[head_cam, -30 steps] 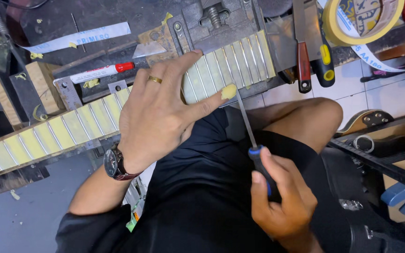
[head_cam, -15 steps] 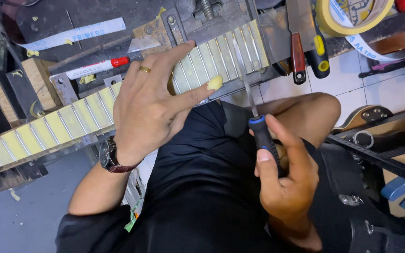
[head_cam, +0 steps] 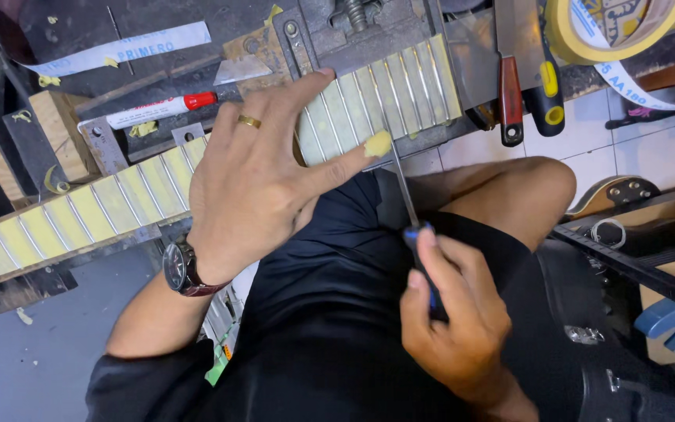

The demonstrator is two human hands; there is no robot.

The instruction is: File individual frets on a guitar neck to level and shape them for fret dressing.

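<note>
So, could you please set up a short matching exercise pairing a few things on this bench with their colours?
Things:
1. marker cap
2. ring on the left hand
3. screwdriver handle in the right hand
4. tape roll

Colours:
A. blue and black
B. pale yellow
C. red
D. gold

Pairs: 1-C, 2-D, 3-A, 4-B

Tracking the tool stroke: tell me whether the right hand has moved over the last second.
Yes. The right hand with the screwdriver pushed toward the clamped fretboard, then drew back toward the body.
</note>
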